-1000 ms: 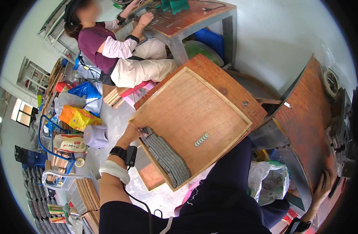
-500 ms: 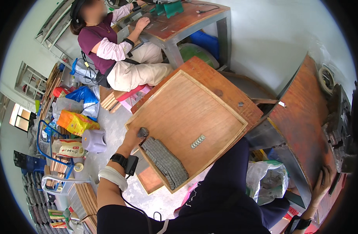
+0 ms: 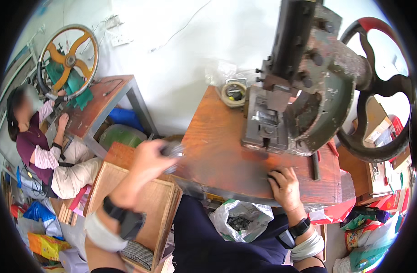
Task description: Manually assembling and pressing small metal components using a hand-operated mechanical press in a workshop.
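My left hand [image 3: 149, 159] is raised over the far edge of the wooden tray, next to the workbench. Its fingers are closed around a bundle of small grey metal pieces [image 3: 174, 154], blurred by motion. My right hand [image 3: 286, 185] rests on the front edge of the wooden workbench top [image 3: 217, 145], fingers bent but apart, holding nothing. Beyond it stands a heavy hand press [image 3: 304, 104] with a large wheel [image 3: 363, 109]. Rows of grey metal pieces [image 3: 138, 255] lie in the near end of the wooden tray [image 3: 169, 218], partly hidden by my left arm.
A plastic bag [image 3: 240, 220] with dark pieces hangs open below the bench edge. A roll of tape [image 3: 234, 94] lies beside the press, and a short dark bar [image 3: 315, 166] near its base. At left, a co-worker [image 3: 40, 141] sits at another press with a yellow-spoked wheel [image 3: 70, 61].
The view has swung right, bringing the press into sight. My left hand has lifted the metal pieces from the tray's side toward the bench. My right hand still rests at the bench edge.
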`<state>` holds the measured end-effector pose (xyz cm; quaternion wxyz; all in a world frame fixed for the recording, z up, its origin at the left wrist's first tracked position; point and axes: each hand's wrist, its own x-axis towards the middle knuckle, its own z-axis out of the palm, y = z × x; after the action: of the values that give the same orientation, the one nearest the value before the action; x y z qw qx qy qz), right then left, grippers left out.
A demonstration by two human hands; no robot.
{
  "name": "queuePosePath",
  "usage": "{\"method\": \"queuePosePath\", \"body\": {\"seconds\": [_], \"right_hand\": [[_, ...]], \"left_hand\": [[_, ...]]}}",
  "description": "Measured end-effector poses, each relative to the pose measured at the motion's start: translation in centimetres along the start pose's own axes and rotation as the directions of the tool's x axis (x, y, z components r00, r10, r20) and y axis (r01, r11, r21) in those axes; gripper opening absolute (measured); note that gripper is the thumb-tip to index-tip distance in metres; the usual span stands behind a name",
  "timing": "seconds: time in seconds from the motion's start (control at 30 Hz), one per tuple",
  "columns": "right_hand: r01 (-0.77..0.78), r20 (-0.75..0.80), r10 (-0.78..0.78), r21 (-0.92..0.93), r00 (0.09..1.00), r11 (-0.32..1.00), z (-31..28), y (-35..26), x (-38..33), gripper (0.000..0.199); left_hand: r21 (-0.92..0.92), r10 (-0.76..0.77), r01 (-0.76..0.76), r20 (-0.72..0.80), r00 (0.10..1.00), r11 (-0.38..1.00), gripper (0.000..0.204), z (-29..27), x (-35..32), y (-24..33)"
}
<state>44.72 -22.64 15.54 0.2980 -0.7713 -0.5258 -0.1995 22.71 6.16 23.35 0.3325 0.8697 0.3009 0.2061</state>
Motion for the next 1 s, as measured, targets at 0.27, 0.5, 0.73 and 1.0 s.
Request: {"method": "queuePosePath", "body": {"seconds": [0.27, 0.5, 0.73, 1.0], "right_hand": [[0.013, -0.007, -0.013, 0.099, 1.000, 0.995, 0.3, 0.9, -0.1, 0.017], [-0.013, 0.031, 0.009, 0.118, 0.999, 0.993, -0.1, 0.7, -0.1, 0.018], [-0.014, -0.012, 0.016, 0.171, 1.000, 0.985, -0.4, 1.1, -0.2, 0.021], [0.000, -0.301, 0.088, 0.280, 0.950, 0.960, -1.1, 1.7, 7.1, 0.025]], "left_hand": [[0.200, 0.098, -0.112, 0.075, 0.992, 0.973, 0.031, 11.3, 11.1, 15.9], [0.180, 0.138, -0.126, -0.059, 0.989, 0.976, 0.033, 14.3, 12.6, 16.3], [-0.450, 0.158, -0.104, 0.083, 0.984, 0.887, 0.023, 15.3, 13.2, 13.3], [-0.379, 0.312, -0.329, -0.107, 0.944, 0.865, 0.022, 16.3, 13.0, 10.3]]}}
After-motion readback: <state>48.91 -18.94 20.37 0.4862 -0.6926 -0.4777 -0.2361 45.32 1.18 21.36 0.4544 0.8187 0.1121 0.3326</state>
